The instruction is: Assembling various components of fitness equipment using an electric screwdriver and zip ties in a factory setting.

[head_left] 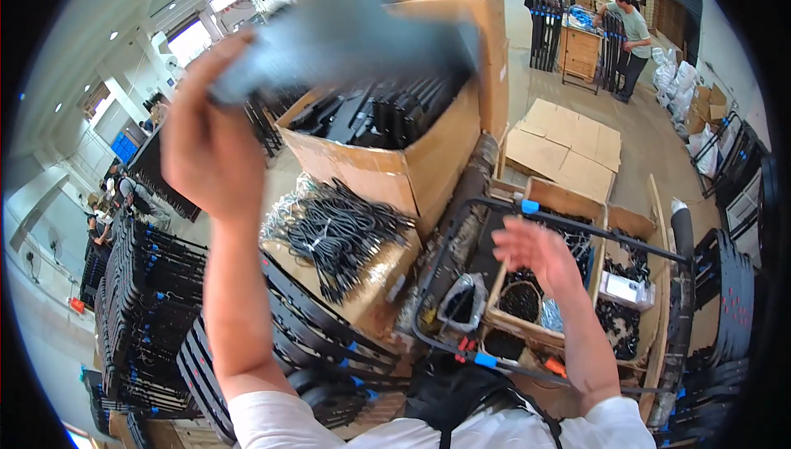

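My left hand (216,132) is raised at the upper left, its fingers closed on the edge of a blurred bluish-grey plastic sheet (346,49). The sheet stretches to the right across a big open carton (354,161) that holds many flat black parts (387,111). My right hand (535,253) hovers over the bins with its fingers apart and holds nothing. Beneath it lies a black tubular frame (610,233) with blue pieces on it. Wooden bins (527,327) of small black parts sit under the frame.
A bundle of black cables (329,231) lies on a carton between my arms. Stacks of black curved frames (136,301) stand at the left, more at the right edge. Flattened cardboard (568,140) lies beyond the bins. Two people (630,33) stand at the far right.
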`<state>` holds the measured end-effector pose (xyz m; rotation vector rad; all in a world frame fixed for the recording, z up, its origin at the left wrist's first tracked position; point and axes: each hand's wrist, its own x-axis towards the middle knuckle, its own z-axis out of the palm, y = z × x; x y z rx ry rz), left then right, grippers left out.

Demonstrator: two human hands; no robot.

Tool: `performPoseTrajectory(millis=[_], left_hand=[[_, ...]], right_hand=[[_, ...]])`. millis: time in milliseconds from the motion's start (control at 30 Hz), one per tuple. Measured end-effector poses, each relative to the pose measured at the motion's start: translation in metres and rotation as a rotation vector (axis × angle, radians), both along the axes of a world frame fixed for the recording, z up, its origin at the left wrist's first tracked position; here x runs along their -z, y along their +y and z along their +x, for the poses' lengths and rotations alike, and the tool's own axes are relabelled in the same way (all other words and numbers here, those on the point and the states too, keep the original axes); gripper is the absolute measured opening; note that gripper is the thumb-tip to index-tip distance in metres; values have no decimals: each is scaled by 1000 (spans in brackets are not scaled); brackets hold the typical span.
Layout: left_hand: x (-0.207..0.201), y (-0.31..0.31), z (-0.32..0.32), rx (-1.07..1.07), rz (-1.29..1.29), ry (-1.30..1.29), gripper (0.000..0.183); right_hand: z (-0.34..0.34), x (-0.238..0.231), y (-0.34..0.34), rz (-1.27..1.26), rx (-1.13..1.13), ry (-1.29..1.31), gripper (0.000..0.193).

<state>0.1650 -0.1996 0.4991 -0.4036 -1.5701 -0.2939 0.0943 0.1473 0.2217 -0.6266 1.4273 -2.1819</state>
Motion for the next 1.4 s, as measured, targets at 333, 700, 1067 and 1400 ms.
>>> performPoseTrajectory(millis=[333, 700, 1067, 1400], left_hand=[[314, 147, 114, 389, 62, -759, 42], [404, 121, 178, 322, 78, -1031, 45], [431, 61, 187, 36, 794, -1148, 25], [448, 45, 177, 128, 852, -1278, 18]], right_hand=[[4, 101, 26, -216, 73, -426, 42], [59, 144, -15, -51, 210, -666, 47], [9, 221, -125, -19, 194, -609, 37], [10, 248, -136, 138, 178, -642, 42]])
